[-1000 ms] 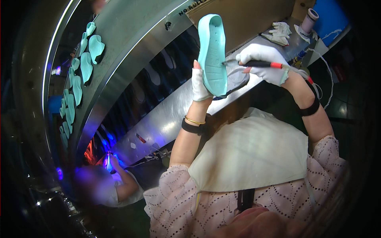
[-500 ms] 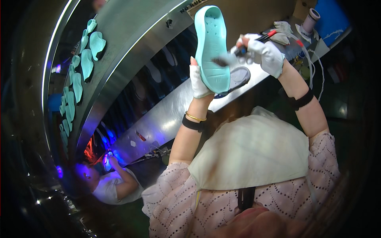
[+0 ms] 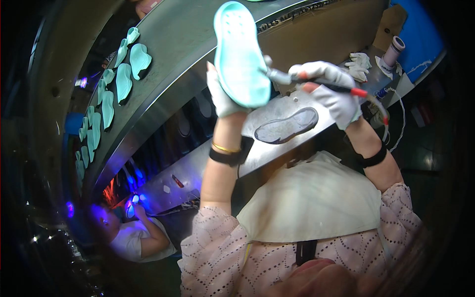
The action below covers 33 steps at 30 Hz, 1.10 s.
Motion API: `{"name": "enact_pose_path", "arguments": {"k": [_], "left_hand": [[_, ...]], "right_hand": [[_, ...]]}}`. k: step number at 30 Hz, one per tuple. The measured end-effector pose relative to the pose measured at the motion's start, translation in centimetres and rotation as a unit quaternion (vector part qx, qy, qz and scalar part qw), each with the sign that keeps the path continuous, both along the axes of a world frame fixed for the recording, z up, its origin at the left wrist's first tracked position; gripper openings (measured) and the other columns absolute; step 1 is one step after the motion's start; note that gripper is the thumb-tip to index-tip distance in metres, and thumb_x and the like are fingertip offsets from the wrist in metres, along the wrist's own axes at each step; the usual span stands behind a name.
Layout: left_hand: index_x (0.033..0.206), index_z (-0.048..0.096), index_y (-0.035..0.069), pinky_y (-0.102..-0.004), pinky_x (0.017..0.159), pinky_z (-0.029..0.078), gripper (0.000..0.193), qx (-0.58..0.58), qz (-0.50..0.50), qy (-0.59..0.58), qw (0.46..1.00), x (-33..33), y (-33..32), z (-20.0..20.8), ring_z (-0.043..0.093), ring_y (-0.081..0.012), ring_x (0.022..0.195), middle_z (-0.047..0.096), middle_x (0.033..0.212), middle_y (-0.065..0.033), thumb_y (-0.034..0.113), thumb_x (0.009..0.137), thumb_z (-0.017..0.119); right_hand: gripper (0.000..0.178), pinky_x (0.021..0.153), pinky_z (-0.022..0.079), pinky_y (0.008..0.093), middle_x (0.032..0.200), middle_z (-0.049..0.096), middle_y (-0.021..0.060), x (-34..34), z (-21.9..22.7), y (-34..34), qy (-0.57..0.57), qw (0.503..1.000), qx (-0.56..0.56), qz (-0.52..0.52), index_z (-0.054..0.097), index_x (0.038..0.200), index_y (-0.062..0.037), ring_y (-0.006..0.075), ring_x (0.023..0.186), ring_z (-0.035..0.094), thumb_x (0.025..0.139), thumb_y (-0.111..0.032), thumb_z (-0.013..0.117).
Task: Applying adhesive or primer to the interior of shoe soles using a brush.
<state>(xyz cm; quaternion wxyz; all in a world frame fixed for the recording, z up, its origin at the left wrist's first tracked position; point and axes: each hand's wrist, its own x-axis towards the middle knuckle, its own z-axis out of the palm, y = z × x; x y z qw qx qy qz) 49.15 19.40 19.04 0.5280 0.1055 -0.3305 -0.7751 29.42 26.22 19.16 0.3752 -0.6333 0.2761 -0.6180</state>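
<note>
A mint-green foam shoe midsole [image 3: 240,59] is raised over the bench, heel or toe end pointing up and away. Its lower left edge rests in the grip of my left hand [image 3: 223,96], which wears a white glove with bare fingertips. In a similar glove, my right hand [image 3: 331,89] is closed around a brush [image 3: 316,80] fed by a hose with red fittings. The blurred brush head meets the right edge of the midsole. Below them, a grey shoe outsole [image 3: 287,125] lies on the metal bench.
A curved green conveyor [image 3: 168,54] at the left carries several mint midsoles [image 3: 123,83]. Farther down the metal bench [image 3: 208,146], a co-worker [image 3: 143,237] handles a shoe part under blue light. White gloves [image 3: 358,67] and a spool [image 3: 394,52] sit at the far right.
The midsole has shifted left and turned slightly, with my left hand. The brush has gone from the middle of its face to its right edge. The grey outsole is now uncovered.
</note>
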Motion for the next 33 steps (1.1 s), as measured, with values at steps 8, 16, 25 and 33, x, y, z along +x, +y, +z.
{"name": "enact_pose_path", "arguments": {"k": [8, 16, 25, 33], "left_hand": [[0.11, 0.046, -0.005, -0.0515, 0.086, 0.046, 0.029, 0.088, 0.28, -0.127, 0.948, 6.5, -14.7, 3.8, 0.049, -0.0373, 0.108, 0.049, 0.117, -0.0235, 0.01, 0.087, 0.038], [0.121, 0.046, 0.004, -0.0405, 0.092, 0.04, 0.055, -0.24, 0.329, -0.903, 0.14, 18.3, -13.4, 5.6, 0.05, -0.0304, 0.11, 0.053, 0.118, -0.0163, 0.035, 0.075, 0.052], [0.087, 0.065, 0.01, -0.0405, 0.097, 0.036, 0.015, -0.372, 0.412, -0.813, 0.176, 19.3, -2.4, 5.4, 0.057, -0.0255, 0.097, 0.062, 0.099, -0.0123, 0.019, 0.077, 0.059], [0.068, 0.046, 0.011, -0.0317, 0.064, 0.039, 0.03, -0.281, 0.164, 0.042, 0.944, 18.6, 3.9, 8.1, 0.043, -0.0138, 0.062, 0.046, 0.066, -0.0022, 0.026, 0.091, 0.033]], "right_hand": [[0.016, 0.082, 0.045, 0.0227, 0.104, 0.062, 0.0092, -0.5, 0.5, 1.1, -0.043, 0.992, 0.114, -0.039, 0.058, 0.102, -0.0006, 0.0112, 0.088, 0.059, 0.086, -0.001, 0.056], [0.023, 0.087, 0.044, 0.0236, 0.108, 0.059, 0.011, -3.7, -2.5, 2.2, -0.017, 0.987, 0.161, -0.021, 0.056, 0.103, 0.0022, 0.0129, 0.096, 0.056, 0.081, 0.01, 0.053], [0.027, 0.093, 0.044, 0.0269, 0.107, 0.059, 0.0105, -2.5, -5.7, 0.7, -0.015, 0.974, 0.227, 0.012, 0.057, 0.103, 0.001, 0.016, 0.101, 0.055, 0.078, 0.012, 0.052], [0.016, 0.074, 0.041, 0.0208, 0.099, 0.06, 0.0037, -2.9, -4.3, 0.5, -0.095, 0.965, 0.242, -0.019, 0.056, 0.1, -0.0041, 0.0073, 0.08, 0.052, 0.084, -0.007, 0.057]]}}
